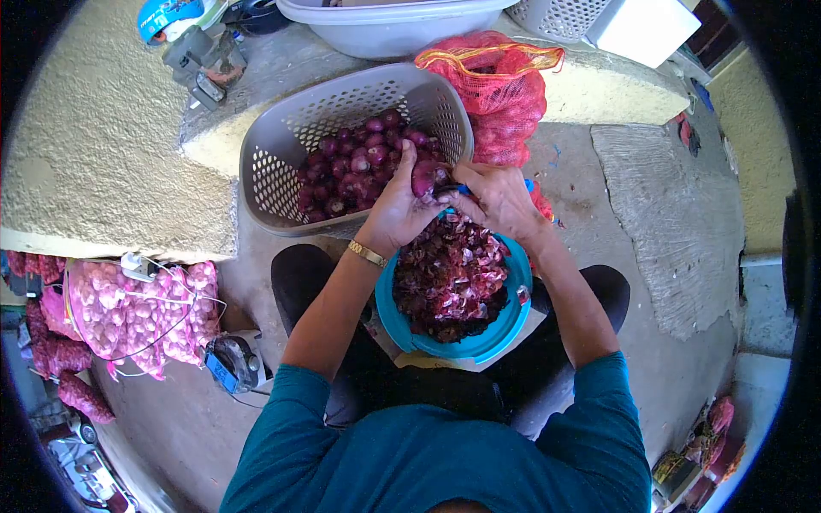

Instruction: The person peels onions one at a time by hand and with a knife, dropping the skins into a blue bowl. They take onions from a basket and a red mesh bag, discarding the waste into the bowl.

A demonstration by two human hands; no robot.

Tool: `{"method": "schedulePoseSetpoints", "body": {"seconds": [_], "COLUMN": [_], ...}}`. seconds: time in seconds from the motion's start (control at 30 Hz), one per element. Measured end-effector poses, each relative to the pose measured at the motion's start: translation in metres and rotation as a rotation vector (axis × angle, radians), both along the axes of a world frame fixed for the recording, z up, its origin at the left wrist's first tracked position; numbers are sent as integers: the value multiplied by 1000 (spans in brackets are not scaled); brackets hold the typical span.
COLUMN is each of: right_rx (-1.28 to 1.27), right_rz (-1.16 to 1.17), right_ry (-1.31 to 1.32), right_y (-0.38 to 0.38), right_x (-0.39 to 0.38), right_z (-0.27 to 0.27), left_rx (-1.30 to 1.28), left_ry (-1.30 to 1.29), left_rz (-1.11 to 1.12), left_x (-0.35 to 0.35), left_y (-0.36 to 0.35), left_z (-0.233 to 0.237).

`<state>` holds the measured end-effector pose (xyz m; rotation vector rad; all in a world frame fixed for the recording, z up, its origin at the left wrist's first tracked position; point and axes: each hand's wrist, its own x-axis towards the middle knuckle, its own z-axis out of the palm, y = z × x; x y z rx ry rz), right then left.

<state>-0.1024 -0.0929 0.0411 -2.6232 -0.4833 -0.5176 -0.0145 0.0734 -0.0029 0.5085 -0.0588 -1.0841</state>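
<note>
My left hand [400,203] is wrapped round a red onion [427,178], thumb pointing up. Against the onion's right side, my right hand [499,198] is closed on a small tool with a blue handle; its blade is mostly hidden by the fingers. Beneath both hands, a teal basin [390,309] holds a heap of red onion skins [453,278]. Just beyond my left hand is a grey perforated basket [282,128] with many red onions [355,167] in it.
Behind the basket are a red mesh sack [505,120] of onions and a pale tub [385,34] on a ledge. A pink net sack [141,312] of bulbs and a scale-like device [235,363] stand at the left. My knees flank the basin.
</note>
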Motion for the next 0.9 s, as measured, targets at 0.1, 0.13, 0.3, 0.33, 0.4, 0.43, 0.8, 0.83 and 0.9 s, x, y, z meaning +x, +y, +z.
{"method": "schedulePoseSetpoints", "body": {"seconds": [0.1, 0.13, 0.3, 0.33, 0.4, 0.43, 0.8, 0.83, 0.9], "right_rx": [0, -2, -41, -65, -94, -124, -3, 122, 246], "right_rz": [14, 16, 66, 84, 128, 169, 206, 196, 183], "right_ry": [19, 26, 46, 74, 101, 129, 240, 157, 72], "right_y": [0, 0, 0, 0, 3, 4, -4, -2, 3], "right_x": [0, 1, -4, -5, -8, -10, -18, -17, -15], "right_z": [-4, -5, -2, -2, -2, -2, -10, -8, -6], "left_rx": [89, 89, 106, 107, 21, 20, 111, 111, 110], "left_ry": [24, 24, 63, 62, 39, 38, -118, -118, -168], "left_rz": [82, 82, 121, 122, 87, 86, 101, 99, 174], "left_x": [-4, -4, -5, -2, 6, 6, 5, 4, -1], "left_y": [-2, -2, 0, 2, 6, 6, 6, 4, -2], "left_z": [7, 8, 16, 13, 10, 11, 11, 9, 9]}}
